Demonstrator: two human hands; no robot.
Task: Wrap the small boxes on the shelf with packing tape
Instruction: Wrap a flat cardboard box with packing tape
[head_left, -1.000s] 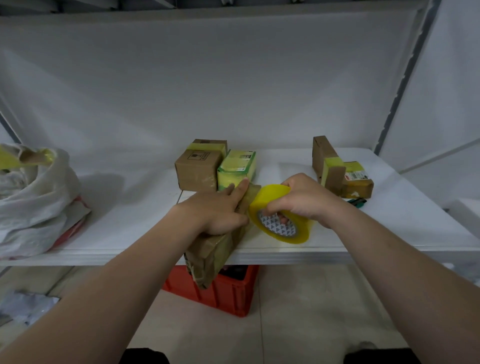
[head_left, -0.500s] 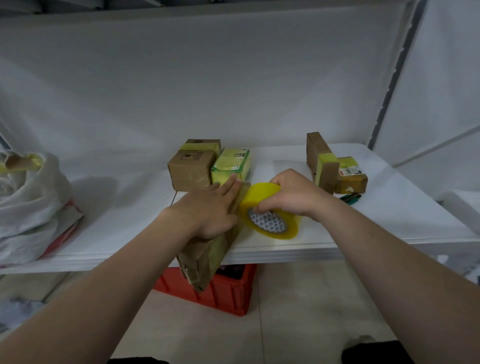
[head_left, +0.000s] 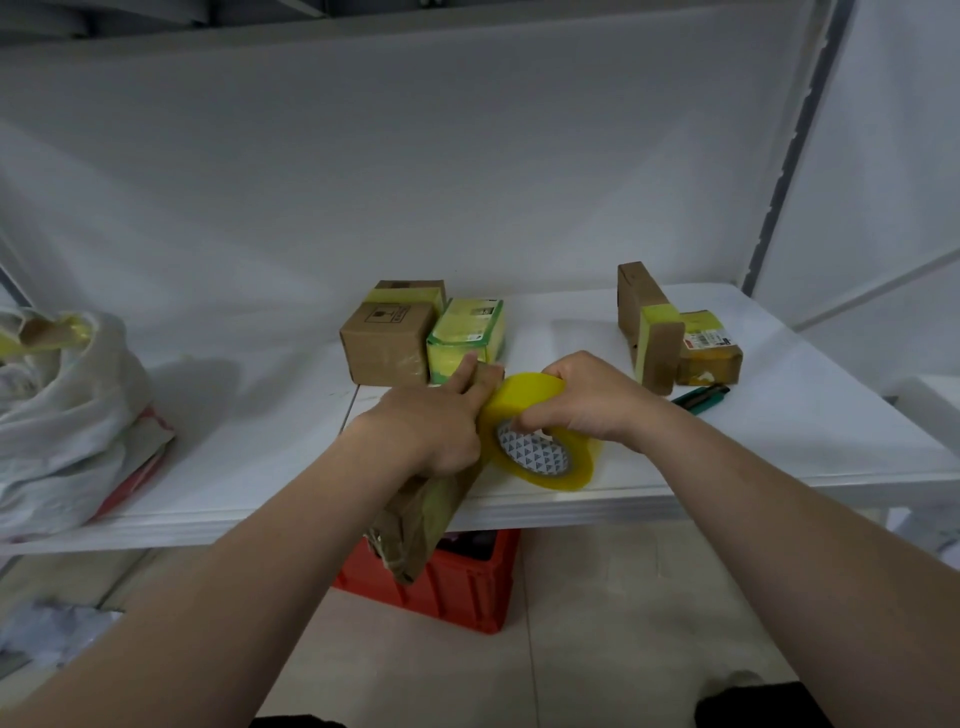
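Our left hand (head_left: 426, 431) clasps a brown parcel (head_left: 421, 519) at the shelf (head_left: 260, 441) edge; our right hand (head_left: 587, 400) has its grip on the yellow tape roll (head_left: 519, 395).

White shelf (head_left: 260, 441), plain white back wall (head_left: 467, 156), beige tiled floor (head_left: 623, 623)

The left hand (head_left: 426, 431) covers most of the brown parcel (head_left: 421, 519). At nine o'clock the picture's edge cuts off the white plastic bag (head_left: 62, 415).
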